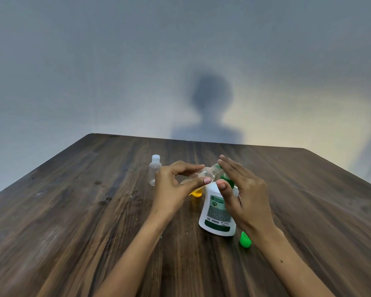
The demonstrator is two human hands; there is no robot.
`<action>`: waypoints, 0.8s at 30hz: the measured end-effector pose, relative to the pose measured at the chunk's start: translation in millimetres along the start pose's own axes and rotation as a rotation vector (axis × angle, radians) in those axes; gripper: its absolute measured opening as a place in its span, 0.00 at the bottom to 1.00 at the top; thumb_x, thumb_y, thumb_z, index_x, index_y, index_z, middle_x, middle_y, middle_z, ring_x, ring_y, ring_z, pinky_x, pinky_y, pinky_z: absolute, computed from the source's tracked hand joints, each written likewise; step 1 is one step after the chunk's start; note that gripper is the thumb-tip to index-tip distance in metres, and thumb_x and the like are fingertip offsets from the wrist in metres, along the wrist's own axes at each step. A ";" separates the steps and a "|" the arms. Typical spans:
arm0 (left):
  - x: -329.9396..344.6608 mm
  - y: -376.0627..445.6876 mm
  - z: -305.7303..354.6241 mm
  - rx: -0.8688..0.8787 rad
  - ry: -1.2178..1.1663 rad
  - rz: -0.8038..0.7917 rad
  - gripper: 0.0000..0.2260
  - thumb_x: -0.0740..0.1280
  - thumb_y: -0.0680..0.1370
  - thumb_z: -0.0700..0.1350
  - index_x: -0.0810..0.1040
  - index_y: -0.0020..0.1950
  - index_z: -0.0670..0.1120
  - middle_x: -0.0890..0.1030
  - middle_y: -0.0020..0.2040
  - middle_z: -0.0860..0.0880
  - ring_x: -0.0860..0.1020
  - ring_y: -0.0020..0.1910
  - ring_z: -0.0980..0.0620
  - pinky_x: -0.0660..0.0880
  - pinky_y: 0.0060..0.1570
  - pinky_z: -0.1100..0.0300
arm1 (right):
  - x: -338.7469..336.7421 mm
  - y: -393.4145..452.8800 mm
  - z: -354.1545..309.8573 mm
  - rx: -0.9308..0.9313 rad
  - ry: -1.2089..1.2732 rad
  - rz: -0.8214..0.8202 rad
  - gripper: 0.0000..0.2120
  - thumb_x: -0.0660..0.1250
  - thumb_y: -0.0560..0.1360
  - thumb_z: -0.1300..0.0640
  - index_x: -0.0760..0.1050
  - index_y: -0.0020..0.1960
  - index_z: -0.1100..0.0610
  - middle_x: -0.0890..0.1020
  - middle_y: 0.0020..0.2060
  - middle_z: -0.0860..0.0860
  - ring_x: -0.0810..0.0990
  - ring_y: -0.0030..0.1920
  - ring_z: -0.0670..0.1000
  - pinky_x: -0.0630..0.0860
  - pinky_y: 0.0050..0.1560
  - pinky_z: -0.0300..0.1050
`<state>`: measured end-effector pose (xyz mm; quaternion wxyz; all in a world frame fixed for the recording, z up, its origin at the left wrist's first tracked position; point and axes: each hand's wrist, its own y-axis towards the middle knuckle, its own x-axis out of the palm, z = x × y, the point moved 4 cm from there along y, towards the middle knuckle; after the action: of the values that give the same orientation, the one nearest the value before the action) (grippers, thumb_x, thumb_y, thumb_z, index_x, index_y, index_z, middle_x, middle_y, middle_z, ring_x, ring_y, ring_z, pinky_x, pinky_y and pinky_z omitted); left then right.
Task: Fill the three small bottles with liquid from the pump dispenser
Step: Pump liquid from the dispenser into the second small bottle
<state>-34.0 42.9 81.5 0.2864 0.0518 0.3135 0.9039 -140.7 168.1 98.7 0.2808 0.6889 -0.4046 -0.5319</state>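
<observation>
Far left on the worktop point(73, 211): one clear small bottle point(154, 170) stands upright with its white cap on, and no liquid can be seen in it; judged unfilled, untouched so far. Next to the right, the left hand point(176, 189) holds a second clear bottle point(202, 175) tilted, neck pointing right toward the dispenser; grip is thumb below and fingers above, clamped on the bottle body. Its cap appears to be off, and there is a faint pale tint low in the body (cannot tell whether that is liquid or the yellow showing through). Below and behind that hand, a yellow object point(196, 192) rests on the worktop, mostly hidden; possibly the third bottle or a cap, cannot tell which. Right of centre, the white pump dispenser point(216, 213) stands upright, green pump head point(226, 179) partly covered. The right hand point(244, 189) hovers at the pump head with fingers straight and spread, thumb near the nozzle; grip apart, holding nothing. Further right, near the dispenser base, a green cap point(245, 239) lies loose on the worktop, just beside the right wrist. Judgement: task is early to midway. One bottle is at the nozzle being filled or about to be; at least the capped one remains, plus recapping.
</observation>
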 end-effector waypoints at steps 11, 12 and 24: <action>-0.8 -1.4 -2.5 0.022 0.007 0.020 0.16 0.76 0.65 0.51 0.85 0.51 0.47 0.85 0.45 0.54 0.82 0.47 0.58 0.78 0.45 0.66 | 3.3 1.4 -1.7 0.004 -0.032 0.012 0.40 0.45 0.77 0.30 0.79 0.60 0.60 0.80 0.59 0.54 0.77 0.59 0.49 0.72 0.58 0.45; -0.3 -3.0 -3.6 0.018 -0.002 0.020 0.16 0.77 0.66 0.51 0.85 0.51 0.47 0.85 0.46 0.54 0.82 0.47 0.59 0.78 0.45 0.67 | 4.4 -0.7 -0.9 0.008 -0.035 0.011 0.39 0.46 0.77 0.30 0.79 0.60 0.60 0.80 0.59 0.53 0.78 0.59 0.50 0.72 0.58 0.44; -4.0 -9.1 -19.3 -0.002 -0.076 0.070 0.15 0.77 0.65 0.48 0.86 0.49 0.46 0.85 0.44 0.52 0.82 0.46 0.57 0.77 0.46 0.66 | 0.4 5.8 -1.7 -0.014 -0.028 0.020 0.39 0.45 0.77 0.31 0.79 0.60 0.59 0.80 0.59 0.53 0.78 0.59 0.49 0.72 0.57 0.44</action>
<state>-31.5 36.1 61.0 0.2665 0.0966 0.2994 0.9110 -140.6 164.8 103.7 0.2851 0.6753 -0.4118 -0.5414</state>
